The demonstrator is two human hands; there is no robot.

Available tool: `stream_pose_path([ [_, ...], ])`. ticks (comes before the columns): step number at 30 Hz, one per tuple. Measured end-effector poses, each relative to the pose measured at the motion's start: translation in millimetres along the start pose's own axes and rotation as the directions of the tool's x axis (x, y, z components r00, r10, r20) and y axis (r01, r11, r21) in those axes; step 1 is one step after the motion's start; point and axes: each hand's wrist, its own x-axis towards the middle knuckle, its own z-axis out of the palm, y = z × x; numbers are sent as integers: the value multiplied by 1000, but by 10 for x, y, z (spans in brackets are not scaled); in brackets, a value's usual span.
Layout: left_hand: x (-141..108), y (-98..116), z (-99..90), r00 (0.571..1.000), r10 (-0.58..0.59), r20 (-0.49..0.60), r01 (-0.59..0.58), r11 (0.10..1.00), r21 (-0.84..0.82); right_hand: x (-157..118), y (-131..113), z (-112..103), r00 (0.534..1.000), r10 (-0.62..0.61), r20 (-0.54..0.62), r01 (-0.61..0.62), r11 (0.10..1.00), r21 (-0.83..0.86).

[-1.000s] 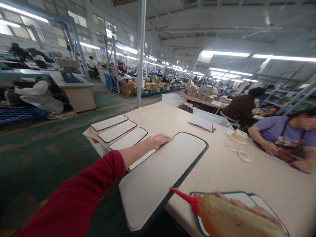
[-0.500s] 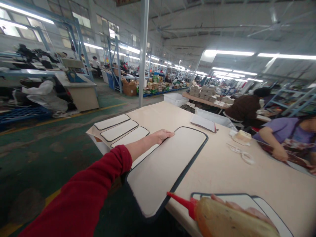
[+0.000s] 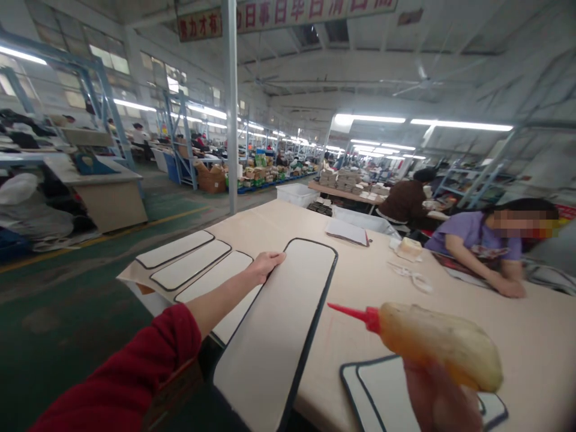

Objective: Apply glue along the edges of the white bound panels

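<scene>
My left hand (image 3: pixel 266 266) pinches the left edge of a long white panel (image 3: pixel 274 336) with rounded corners and a dark border; its near end juts past the table edge. In my right hand (image 3: pixel 434 390) is a squeeze bottle (image 3: pixel 443 339) of amber liquid, its red nozzle pointing left, apart from the panel's right edge. Below the bottle lie several similar white panels (image 3: pixel 382 384), overlapping and partly hidden by that hand. Along the table's left side more bordered panels (image 3: pixel 191 264) lie in a row, one partly under my left arm.
The beige table (image 3: pixel 360 288) carries white-handled scissors (image 3: pixel 411 276), a yellowish block (image 3: pixel 408 248) and a thin stack of sheets (image 3: pixel 346 231). A person in a purple shirt (image 3: pixel 468 234) leans over work at the right. White bins (image 3: pixel 294 195) stand beyond the far edge.
The bottle has lifted off the panel's right border, up and away to the right, and its underside grip now shows. My view has turned right and up. The left hand keeps its hold.
</scene>
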Motion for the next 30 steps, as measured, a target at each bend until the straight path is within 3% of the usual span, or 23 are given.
stream_pose_path([
  [4, -154, 17, 17, 997, -19, 76, 19, 1000, 3, 266, -81, 115, 1000, -7, -28, 8, 999, 35],
  [8, -220, 58, 54, 995, -39, 94, 39, 999, 0, 315, -98, 90, 999, -26, 41, 26, 1000, 0],
  [15, -191, 64, 63, 995, -61, 74, 61, 998, 2, 237, 1, -133, 971, -16, 237, 9, 1000, 28],
  [22, -98, 42, 54, 995, -71, 63, 71, 997, 2, 34, 113, -278, 966, 95, 241, -96, 995, -11],
  [30, 8, 25, -20, 998, -65, 19, 66, 998, -21, -155, 175, -390, 929, 275, 250, -287, 958, 15],
])
